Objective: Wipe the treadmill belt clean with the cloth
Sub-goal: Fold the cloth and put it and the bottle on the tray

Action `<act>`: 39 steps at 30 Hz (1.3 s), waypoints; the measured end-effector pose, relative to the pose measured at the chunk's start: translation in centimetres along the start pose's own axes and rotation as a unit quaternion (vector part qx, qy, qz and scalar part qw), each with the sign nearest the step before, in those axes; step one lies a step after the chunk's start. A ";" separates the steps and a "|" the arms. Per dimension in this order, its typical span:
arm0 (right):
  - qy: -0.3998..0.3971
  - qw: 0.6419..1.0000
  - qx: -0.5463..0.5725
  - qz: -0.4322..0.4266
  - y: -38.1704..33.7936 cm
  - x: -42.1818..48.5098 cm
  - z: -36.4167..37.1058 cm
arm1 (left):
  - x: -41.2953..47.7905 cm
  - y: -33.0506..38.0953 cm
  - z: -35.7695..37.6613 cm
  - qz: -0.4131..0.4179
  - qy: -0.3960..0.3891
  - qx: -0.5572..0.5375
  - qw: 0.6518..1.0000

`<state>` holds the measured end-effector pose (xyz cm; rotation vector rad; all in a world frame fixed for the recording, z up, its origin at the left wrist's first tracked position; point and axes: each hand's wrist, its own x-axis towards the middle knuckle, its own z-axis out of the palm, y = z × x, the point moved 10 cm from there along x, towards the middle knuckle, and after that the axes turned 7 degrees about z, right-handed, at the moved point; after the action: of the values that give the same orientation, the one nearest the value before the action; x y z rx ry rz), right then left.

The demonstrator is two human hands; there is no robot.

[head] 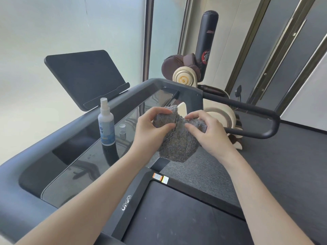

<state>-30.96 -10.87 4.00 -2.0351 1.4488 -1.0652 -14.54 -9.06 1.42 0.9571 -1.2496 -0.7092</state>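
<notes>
Pinched at its upper edge by left grip (pixel 150 128) and right grip (pixel 207 131), both clenched on it: shaggy grey microfibre cloth (pixel 178 144), hanging in mid-air. Well below and nearer: black rubber treadmill belt (pixel 177 218), long axis near-to-far, untouched. Neither hand noticeably closer.

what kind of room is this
Likely a home gym or fitness room: a treadmill, a standing punching bag behind it, and what look like brown boxing gloves beside the bag.
</notes>
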 end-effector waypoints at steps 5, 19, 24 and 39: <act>-0.025 1.000 0.004 0.000 -0.3 0.0 0.2 | -0.1 0.6 0.4 0.011 -0.012 -0.044 0.999; -0.046 0.999 0.013 -0.013 -1.1 0.2 1.1 | -0.5 -0.8 0.9 -0.051 -0.048 -0.119 0.990; -0.029 0.999 0.006 -0.025 -1.6 0.3 0.7 | -0.4 -1.0 0.5 -0.057 -0.042 -0.108 0.992; -0.040 0.997 -0.013 -0.068 -2.2 -0.4 0.2 | 1.1 2.0 -0.8 0.071 -0.018 0.092 0.993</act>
<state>-29.53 -9.67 5.30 -2.1954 1.3055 -1.0107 -13.68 -8.97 3.66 0.9971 -1.4177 -0.5090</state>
